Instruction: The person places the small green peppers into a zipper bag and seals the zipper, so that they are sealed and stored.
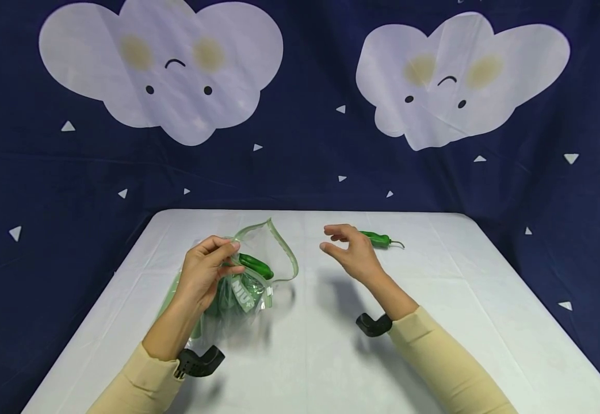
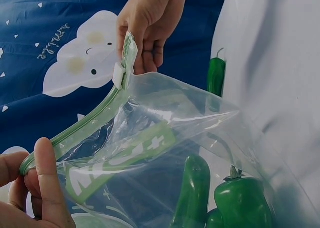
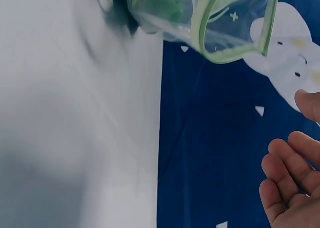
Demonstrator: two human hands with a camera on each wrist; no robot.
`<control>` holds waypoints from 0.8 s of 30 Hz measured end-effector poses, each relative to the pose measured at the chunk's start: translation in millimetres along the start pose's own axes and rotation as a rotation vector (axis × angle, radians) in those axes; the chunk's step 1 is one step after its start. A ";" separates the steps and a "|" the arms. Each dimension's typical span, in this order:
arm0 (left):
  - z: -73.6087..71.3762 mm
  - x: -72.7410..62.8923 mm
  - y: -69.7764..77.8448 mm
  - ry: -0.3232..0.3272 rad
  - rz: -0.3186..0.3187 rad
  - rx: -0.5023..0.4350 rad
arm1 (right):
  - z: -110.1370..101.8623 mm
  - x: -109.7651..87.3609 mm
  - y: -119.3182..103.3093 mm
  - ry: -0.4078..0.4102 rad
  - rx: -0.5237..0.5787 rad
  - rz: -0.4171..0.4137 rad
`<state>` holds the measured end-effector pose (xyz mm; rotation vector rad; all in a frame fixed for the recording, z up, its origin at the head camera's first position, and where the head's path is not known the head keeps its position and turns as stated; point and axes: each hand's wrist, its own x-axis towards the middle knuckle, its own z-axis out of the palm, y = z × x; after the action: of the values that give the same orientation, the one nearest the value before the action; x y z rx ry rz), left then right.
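My left hand (image 1: 207,270) pinches the edge of a clear zip bag (image 1: 243,293) with a green rim. In the left wrist view, a white slider (image 2: 119,76) sits on the rim. Several green peppers (image 2: 243,203) show through the clear plastic, and the bag's mouth gapes toward the right. My right hand (image 1: 354,253) is raised to the right of the bag, holding nothing. Its fingers are loosely bent and the thumb is apart, as the right wrist view shows too. Behind that hand a single green pepper (image 1: 379,240) lies on the table, partly covered by it, stem pointing right.
The bag is above the left half of a white-covered table (image 1: 310,356). Beside it on the left is a flat strip with a green edge (image 1: 171,293), partly hidden by my left arm. A dark blue curtain (image 1: 310,161) with white clouds hangs behind the far edge.
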<state>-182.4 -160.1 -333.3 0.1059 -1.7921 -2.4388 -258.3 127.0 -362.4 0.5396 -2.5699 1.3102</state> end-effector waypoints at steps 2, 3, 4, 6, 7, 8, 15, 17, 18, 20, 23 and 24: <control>0.0 0.2 -0.2 0.000 -0.001 -0.001 | -2.6 1.3 4.6 0.005 -0.002 0.028; 0.0 0.3 -0.3 0.001 -0.001 -0.001 | -3.8 2.0 7.1 0.007 -0.005 0.039; 0.0 0.4 -0.4 0.002 -0.001 -0.001 | -5.2 2.6 9.6 0.009 -0.005 0.051; 0.1 0.5 -0.5 0.002 -0.002 -0.002 | -7.6 3.8 15.1 0.011 -0.008 0.076; 0.2 0.5 -0.5 0.003 -0.002 -0.003 | -8.7 4.4 17.9 0.014 -0.010 0.084; 0.2 0.5 -0.5 0.002 -0.002 -0.004 | -9.8 4.9 20.6 0.016 -0.011 0.094; 0.1 1.3 -0.5 0.000 0.005 -0.005 | -15.7 7.8 37.3 0.031 -0.001 0.125; 0.1 1.4 -0.6 -0.002 0.006 -0.003 | -17.2 8.4 41.2 0.030 -0.003 0.129; 0.0 1.4 -0.7 -0.005 0.006 -0.002 | -18.1 8.5 43.1 0.026 -0.003 0.131; -0.2 1.2 -0.7 -0.011 0.006 -0.004 | -19.7 9.0 47.1 0.023 -0.009 0.143; -0.3 1.1 -1.0 -0.009 0.001 -0.005 | -22.1 9.6 54.1 0.022 -0.016 0.160; -0.6 1.3 -1.4 -0.007 -0.001 -0.004 | -22.9 9.9 56.8 0.025 -0.020 0.162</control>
<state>-183.7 -160.5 -334.8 0.0988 -1.7905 -2.4464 -290.2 174.0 -387.5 0.3140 -2.6507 1.3296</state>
